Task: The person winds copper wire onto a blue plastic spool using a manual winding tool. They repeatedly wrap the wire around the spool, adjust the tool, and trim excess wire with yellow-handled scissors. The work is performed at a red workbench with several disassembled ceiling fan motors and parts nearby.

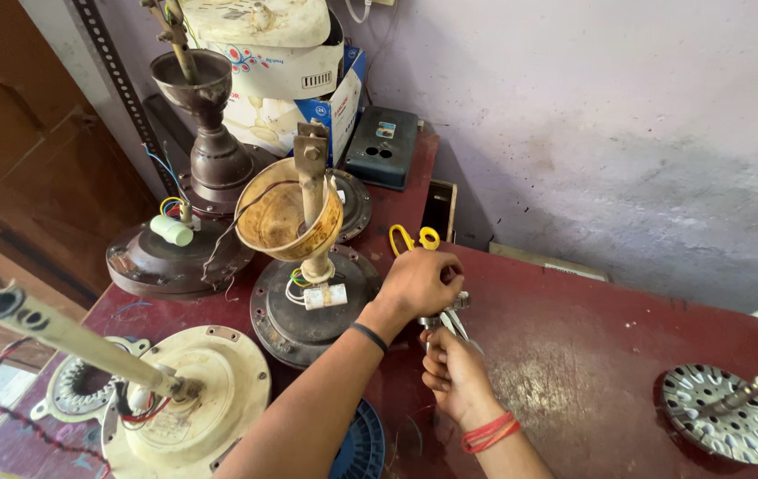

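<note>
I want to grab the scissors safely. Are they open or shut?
Cannot tell. Only the yellow handles of the scissors show; the left hand hides the blades.

Left: cream fan motor (pixel 188 399), two dark fan motors (pixel 308 306)
Back: grey switch box (pixel 385 146)
Right: perforated metal disc (pixel 723 413)

head view | from above, facing down and forward | close over hands (pixel 437 328) | red table (pixel 574 355)
</note>
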The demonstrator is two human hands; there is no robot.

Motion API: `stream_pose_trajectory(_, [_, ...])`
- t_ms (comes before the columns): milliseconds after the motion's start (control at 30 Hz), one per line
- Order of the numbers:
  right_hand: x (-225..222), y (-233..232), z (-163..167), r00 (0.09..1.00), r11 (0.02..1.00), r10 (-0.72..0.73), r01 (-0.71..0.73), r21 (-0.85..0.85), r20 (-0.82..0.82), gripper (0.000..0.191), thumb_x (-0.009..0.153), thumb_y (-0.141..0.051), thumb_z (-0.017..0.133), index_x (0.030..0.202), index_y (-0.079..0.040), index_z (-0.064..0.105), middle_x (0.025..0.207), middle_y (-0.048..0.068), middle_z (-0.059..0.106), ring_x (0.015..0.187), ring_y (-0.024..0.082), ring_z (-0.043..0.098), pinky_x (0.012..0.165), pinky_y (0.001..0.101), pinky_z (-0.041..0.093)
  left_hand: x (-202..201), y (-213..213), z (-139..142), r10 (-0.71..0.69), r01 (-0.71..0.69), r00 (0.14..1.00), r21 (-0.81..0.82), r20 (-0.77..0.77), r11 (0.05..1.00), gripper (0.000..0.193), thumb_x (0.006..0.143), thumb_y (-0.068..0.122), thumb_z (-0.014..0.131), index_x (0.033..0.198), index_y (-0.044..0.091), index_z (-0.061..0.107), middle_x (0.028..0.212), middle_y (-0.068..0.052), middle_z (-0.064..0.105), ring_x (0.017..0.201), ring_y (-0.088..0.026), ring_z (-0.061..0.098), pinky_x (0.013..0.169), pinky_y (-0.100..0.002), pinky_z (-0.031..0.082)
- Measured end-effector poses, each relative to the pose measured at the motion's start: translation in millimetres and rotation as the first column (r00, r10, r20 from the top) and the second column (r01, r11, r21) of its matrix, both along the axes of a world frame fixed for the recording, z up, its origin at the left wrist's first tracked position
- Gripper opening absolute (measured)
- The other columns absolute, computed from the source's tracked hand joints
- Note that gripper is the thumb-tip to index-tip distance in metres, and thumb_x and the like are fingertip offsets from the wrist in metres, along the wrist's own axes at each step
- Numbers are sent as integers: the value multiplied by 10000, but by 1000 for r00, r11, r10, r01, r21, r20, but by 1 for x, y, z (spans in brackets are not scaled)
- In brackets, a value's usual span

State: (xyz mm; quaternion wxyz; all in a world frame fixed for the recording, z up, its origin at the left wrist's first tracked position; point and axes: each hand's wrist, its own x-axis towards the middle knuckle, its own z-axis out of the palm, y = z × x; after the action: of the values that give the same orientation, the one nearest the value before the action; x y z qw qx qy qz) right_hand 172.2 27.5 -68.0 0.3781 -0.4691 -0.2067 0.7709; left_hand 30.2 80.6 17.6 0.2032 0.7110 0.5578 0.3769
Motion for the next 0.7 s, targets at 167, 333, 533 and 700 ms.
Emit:
stream_pose_trajectory(167, [18, -36, -14, 999, 999, -1, 3, -38, 53, 121, 913, -102, 605, 949, 12, 627, 545, -57, 291, 422, 66, 236, 378, 264, 177, -1, 1, -3, 16, -16, 1000, 65, -10, 998, 195, 825, 220, 668, 934, 104, 781, 882, -103, 766, 856, -300, 740, 826, -407, 582])
stream_pose_trajectory(333, [42, -71, -58, 983, 991, 64, -43, -125, 173, 128, 908, -83, 602, 920, 41, 636, 520, -33, 310, 396, 92, 239, 355, 304, 169, 0, 3, -5, 38, -36, 999, 77, -27, 996, 195, 837, 213, 651, 928, 105, 784, 883, -110, 765, 860, -310, 736, 835, -412, 581])
stream_pose_trajectory(533, [69, -99, -122, 974, 982, 154, -132, -133, 166, 111, 881, -3, 614, 870, 97, 659, 516, 44, 458, 397, 122, 363, 379, 299, 260, 0, 2, -5, 59, -56, 997, 61, -58, 997, 194, 838, 216, 640, 913, 114, 787, 880, -99, 769, 857, -306, 733, 833, -414, 580])
stream_pose_trajectory(700, [73, -101, -150, 970, 977, 188, -169, -131, 152, 141, 844, -30, 610, 842, 87, 689, 540, 96, 531, 428, 157, 446, 414, 306, 343, 4, 9, -6, 125, -152, 976, -149, -176, 977, 228, 842, 216, 601, 933, 155, 801, 910, -114, 763, 889, -334, 720, 866, -435, 570])
